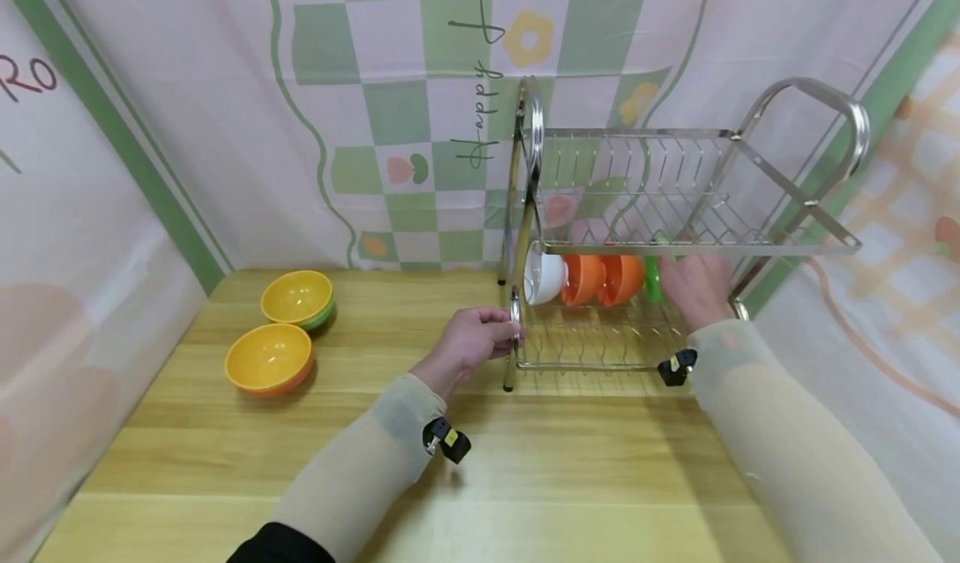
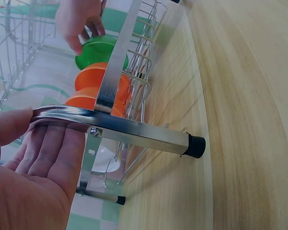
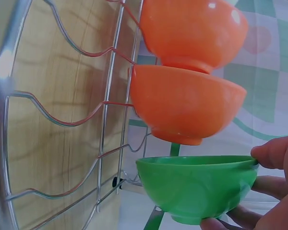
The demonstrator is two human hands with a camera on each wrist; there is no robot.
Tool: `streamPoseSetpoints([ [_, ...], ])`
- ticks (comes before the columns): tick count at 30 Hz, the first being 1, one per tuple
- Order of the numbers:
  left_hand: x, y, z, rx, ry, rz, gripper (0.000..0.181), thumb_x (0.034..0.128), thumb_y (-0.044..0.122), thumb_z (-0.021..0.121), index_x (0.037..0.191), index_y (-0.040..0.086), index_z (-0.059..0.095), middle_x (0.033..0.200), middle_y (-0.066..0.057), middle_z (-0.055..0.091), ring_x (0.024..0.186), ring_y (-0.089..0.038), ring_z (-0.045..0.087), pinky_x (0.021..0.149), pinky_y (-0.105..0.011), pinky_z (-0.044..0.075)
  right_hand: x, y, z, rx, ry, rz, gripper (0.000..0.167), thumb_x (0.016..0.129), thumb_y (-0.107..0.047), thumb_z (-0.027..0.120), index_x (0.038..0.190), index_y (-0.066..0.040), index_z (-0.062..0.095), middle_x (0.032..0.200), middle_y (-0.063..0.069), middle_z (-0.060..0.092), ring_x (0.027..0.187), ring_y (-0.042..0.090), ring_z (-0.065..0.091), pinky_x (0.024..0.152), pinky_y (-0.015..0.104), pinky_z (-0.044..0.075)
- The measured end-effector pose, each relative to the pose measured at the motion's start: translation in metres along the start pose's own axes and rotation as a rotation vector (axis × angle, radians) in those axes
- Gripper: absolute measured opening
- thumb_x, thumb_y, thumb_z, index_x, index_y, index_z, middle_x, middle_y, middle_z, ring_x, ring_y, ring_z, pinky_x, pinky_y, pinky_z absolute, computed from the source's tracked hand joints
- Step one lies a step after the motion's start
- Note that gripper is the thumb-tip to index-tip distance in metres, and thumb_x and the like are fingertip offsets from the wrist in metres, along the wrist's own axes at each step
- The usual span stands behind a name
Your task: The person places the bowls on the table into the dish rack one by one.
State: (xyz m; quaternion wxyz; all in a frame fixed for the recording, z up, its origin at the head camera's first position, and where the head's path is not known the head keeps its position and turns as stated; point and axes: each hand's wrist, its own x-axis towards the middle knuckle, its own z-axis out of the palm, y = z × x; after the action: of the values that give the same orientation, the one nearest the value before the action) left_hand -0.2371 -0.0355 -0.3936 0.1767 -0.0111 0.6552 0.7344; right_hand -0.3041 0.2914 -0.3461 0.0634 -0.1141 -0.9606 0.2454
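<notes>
My right hand [image 1: 696, 284] holds a green bowl [image 3: 197, 187] by its rim and underside, inside the lower tier of a metal dish rack [image 1: 701, 248]. Beside that bowl, two orange bowls [image 3: 187, 103] stand on edge in the wire slots, and a white bowl [image 1: 545, 276] is at the rack's left end. In the right wrist view a narrow gap separates the green bowl from the nearer orange one. My left hand [image 1: 474, 338] grips the rack's left side frame [image 2: 134, 128], thumb on one side and fingers on the other.
Two yellow-lined bowls stand upright on the wooden table at the left, one green outside [image 1: 297, 296] and one orange outside [image 1: 268, 359]. The rack's upper tier [image 1: 637, 188] overhangs my right hand. A patterned cloth [image 1: 390, 113] hangs close behind.
</notes>
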Motion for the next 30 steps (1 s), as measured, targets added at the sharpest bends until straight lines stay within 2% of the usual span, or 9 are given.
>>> streamPoseSetpoints([
  [4,0.0001,-0.0005,0.0005,-0.004,0.0,-0.003,0.007,0.0941,0.006,0.068,0.1,0.001,0.068,0.1,-0.015,0.071,0.091,-0.028,0.071,0.079,-0.033,0.059,0.001,0.0022,-0.001,-0.218,-0.047,-0.095,0.048,0.107,-0.034,0.036,0.08,0.001,0.053,0.069,0.013,0.047,0.059,0.025,0.044,0.051,0.037,0.043],
  [7,0.0001,-0.0008,0.0005,0.002,0.0,-0.006,0.007,0.0941,0.006,0.068,0.1,0.002,0.068,0.1,-0.015,0.071,0.09,-0.028,0.071,0.079,-0.033,0.059,0.0021,0.0023,-0.001,-0.27,-0.065,-0.117,0.047,0.107,-0.032,0.037,0.073,-0.002,0.051,0.064,0.01,0.045,0.056,0.023,0.042,0.05,0.036,0.042],
  [9,-0.0001,-0.0009,0.0006,0.004,-0.002,-0.006,0.008,0.0941,0.007,0.068,0.1,0.002,0.068,0.101,-0.016,0.071,0.09,-0.028,0.071,0.08,-0.033,0.059,0.0034,0.0026,-0.0004,-0.288,-0.072,-0.119,0.047,0.106,-0.031,0.037,0.073,-0.001,0.051,0.065,0.011,0.046,0.056,0.023,0.042,0.051,0.036,0.042],
  [12,-0.0003,-0.0011,0.0002,0.007,-0.007,-0.005,0.008,0.0941,0.007,0.068,0.1,0.002,0.068,0.103,-0.018,0.071,0.09,-0.028,0.071,0.08,-0.033,0.059,0.0059,0.0031,0.0014,-0.208,-0.035,-0.101,0.044,0.104,-0.03,0.043,0.088,0.008,0.056,0.081,0.023,0.054,0.061,0.027,0.045,0.052,0.038,0.044],
  [15,-0.0001,-0.0009,0.0,0.006,-0.007,-0.005,0.008,0.0941,0.007,0.068,0.1,0.002,0.068,0.102,-0.017,0.071,0.089,-0.027,0.071,0.08,-0.033,0.059,0.0082,0.0046,0.0028,-0.189,-0.019,-0.097,0.043,0.103,-0.03,0.044,0.089,0.009,0.056,0.087,0.026,0.054,0.062,0.029,0.046,0.054,0.039,0.044],
  [18,0.0003,-0.0004,-0.0001,0.01,-0.004,-0.009,0.008,0.0943,0.007,0.068,0.1,0.002,0.068,0.101,-0.015,0.072,0.088,-0.026,0.071,0.08,-0.033,0.059,0.0088,0.0062,0.0029,-0.183,-0.038,-0.08,0.046,0.104,-0.031,0.041,0.074,0.002,0.051,0.073,0.019,0.05,0.058,0.026,0.044,0.054,0.039,0.041],
  [20,0.0003,0.0,0.0,0.014,-0.002,-0.013,0.008,0.0945,0.007,0.068,0.1,0.002,0.068,0.101,-0.015,0.072,0.089,-0.026,0.071,0.08,-0.033,0.059,0.0089,0.0071,0.0027,-0.217,-0.05,-0.091,0.048,0.105,-0.03,0.038,0.066,-0.004,0.047,0.063,0.011,0.044,0.054,0.023,0.041,0.054,0.038,0.04],
  [26,-0.0003,0.0004,0.0001,0.008,0.0,-0.015,0.008,0.0942,0.008,0.068,0.101,0.002,0.068,0.1,-0.014,0.072,0.091,-0.027,0.07,0.08,-0.033,0.059,0.0089,0.009,0.0001,-0.316,-0.065,-0.167,0.049,0.106,-0.026,0.033,0.062,-0.006,0.043,0.058,0.007,0.04,0.053,0.022,0.039,0.054,0.037,0.038],
  [30,-0.0008,0.0005,0.0001,0.003,0.002,-0.014,0.009,0.0941,0.008,0.068,0.101,0.002,0.068,0.099,-0.013,0.072,0.089,-0.026,0.071,0.08,-0.033,0.059,0.0098,0.0093,-0.002,-0.357,-0.091,-0.206,0.049,0.106,-0.025,0.036,0.06,-0.007,0.042,0.057,0.005,0.04,0.05,0.018,0.036,0.049,0.031,0.036],
])
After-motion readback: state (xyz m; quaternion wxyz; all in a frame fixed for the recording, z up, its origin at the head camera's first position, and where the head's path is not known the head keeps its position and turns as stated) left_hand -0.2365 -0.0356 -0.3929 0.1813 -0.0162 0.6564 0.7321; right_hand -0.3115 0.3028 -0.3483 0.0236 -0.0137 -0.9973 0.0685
